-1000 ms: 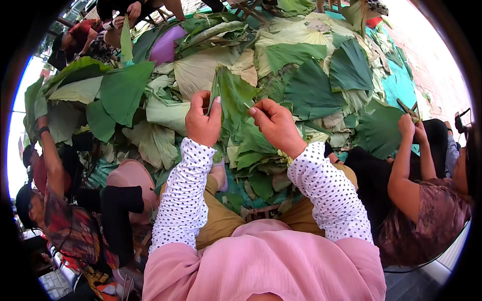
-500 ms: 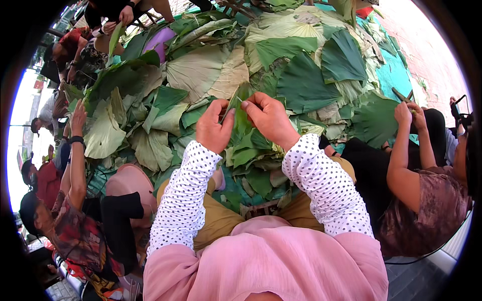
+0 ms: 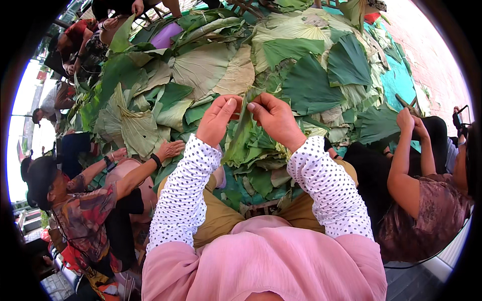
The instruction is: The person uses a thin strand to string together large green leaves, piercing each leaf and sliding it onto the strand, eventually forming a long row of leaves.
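A narrow, folded piece of green lotus leaf [image 3: 244, 128] stands between my hands, its tip pointing up and away from me. My right hand [image 3: 277, 120] pinches it near the top, thumb against the leaf. On its other side, my left hand [image 3: 220, 120] has thumb and fingertips drawn together at the leaf's edge; what lies between them is partly hidden. Under my hands, cut green leaf pieces [image 3: 258, 153] are heaped in front of my knees. Beyond them spreads a pile of large lotus leaves, with a pale dry leaf [image 3: 201, 69] and a dark green leaf [image 3: 309, 83].
At my left, a co-worker's hand [image 3: 170, 149] reaches toward the pile beside a pink tub [image 3: 131, 175]. A co-worker's hands [image 3: 409, 122] at my right are near a green leaf [image 3: 376, 125]. Farther off lie a purple object [image 3: 165, 35] and a turquoise sheet [image 3: 396, 80].
The leaf between my hands has turned more upright, and my left fingers have shifted at its edge. The co-worker at my left has lowered both arms toward the pile.
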### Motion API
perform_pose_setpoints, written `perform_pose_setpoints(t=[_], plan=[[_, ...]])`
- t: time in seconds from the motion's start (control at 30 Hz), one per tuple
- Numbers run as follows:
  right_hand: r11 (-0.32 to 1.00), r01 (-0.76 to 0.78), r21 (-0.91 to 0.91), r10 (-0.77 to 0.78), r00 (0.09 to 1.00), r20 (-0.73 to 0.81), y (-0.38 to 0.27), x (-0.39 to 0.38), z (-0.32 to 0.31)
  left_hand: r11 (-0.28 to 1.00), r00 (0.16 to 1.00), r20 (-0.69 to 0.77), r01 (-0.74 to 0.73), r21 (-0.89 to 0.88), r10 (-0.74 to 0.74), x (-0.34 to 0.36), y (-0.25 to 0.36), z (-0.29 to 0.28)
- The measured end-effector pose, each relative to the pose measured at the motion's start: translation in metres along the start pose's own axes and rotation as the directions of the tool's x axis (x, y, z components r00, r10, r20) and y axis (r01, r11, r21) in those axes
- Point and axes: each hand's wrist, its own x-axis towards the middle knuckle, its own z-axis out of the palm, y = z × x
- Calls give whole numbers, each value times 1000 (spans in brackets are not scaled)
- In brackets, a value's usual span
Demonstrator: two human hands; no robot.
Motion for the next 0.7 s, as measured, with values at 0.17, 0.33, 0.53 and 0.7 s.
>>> perform_pose_setpoints(t=[0.17, 0.33, 0.53, 0.7], plan=[[1000, 6, -7, -6, 999, -53, -6, -8, -9, 999, 999, 39, 21, 32, -22, 11, -2, 9], [992, 97, -78, -98, 995, -5, -2, -3, -6, 997, 999, 23, 48, -58, -46, 7, 1, 2], [797, 328, -507, -451, 882, -137, -29, -5, 5, 997, 992, -121, 53, 64, -45, 5, 2, -5], [927, 297, -228, -276, 954, 118, -20, -10, -8, 995, 994, -104, -3, 100, 14, 7, 3, 1]])
